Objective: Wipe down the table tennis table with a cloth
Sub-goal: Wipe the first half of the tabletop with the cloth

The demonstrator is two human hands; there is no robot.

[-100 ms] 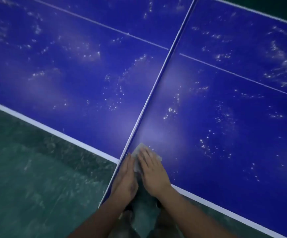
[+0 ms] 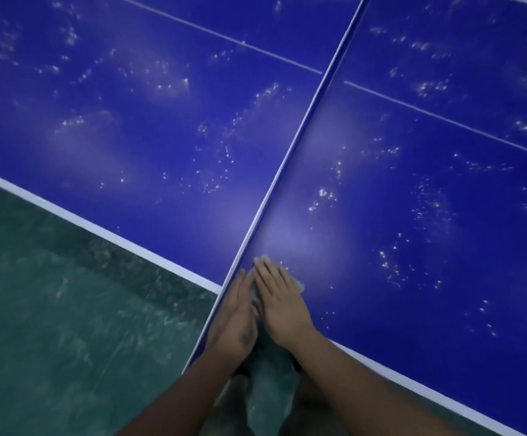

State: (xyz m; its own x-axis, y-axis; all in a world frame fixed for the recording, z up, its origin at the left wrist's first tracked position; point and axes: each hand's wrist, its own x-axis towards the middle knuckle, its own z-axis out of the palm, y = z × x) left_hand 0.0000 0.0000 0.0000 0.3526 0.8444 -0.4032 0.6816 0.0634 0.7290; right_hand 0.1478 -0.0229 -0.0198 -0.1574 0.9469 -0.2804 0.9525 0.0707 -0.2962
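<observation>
This looks like an indoor sports hall or games room — a blue table tennis tabletop (image 2: 130, 136) with a white edge line (image 2: 98, 229) and a thin white centre line (image 2: 218, 33) fills most of the frame, its two halves meeting at a seam (image 2: 300, 143) running from top centre downward. At lower left lies a scuffed green floor (image 2: 51, 309).

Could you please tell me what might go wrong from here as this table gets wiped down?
1. The cloth is small and mostly hidden under the right hand. White specks are scattered over both halves of the table tennis table, so patches may be missed.
2. The left hand lies beside the seam between the halves, so dirt could be pushed into it.
</observation>
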